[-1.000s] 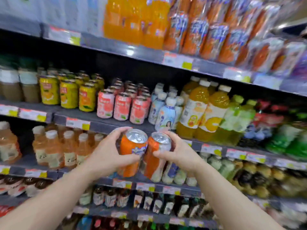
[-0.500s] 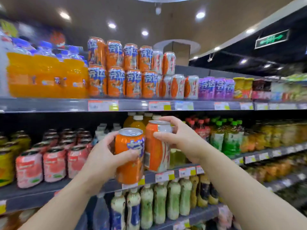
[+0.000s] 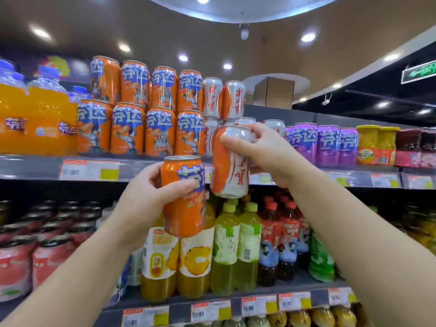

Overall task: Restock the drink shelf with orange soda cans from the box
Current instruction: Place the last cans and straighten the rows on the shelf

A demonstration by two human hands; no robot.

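My left hand [image 3: 151,195] grips an orange soda can with a blue logo [image 3: 182,208], held upright below the top shelf's front edge [image 3: 42,169]. My right hand [image 3: 264,153] holds an orange-and-silver can with red script [image 3: 230,169] by its upper part, lifted to the level of the shelf edge. On the top shelf stand two stacked tiers of matching orange soda cans [image 3: 141,109], with silver-and-orange cans [image 3: 223,99] right of them, just behind the raised can. The box is out of view.
Large orange soda bottles [image 3: 35,121] fill the top shelf's left end; purple cans [image 3: 323,143] and jars [image 3: 375,143] stand to the right. The shelf below holds juice bottles [image 3: 195,263], green tea bottles [image 3: 236,246] and pink cans [image 3: 47,260].
Both hands have risen with their cans toward the top shelf, the right higher than the left. The view has tilted upward, bringing the top shelf and ceiling into sight.
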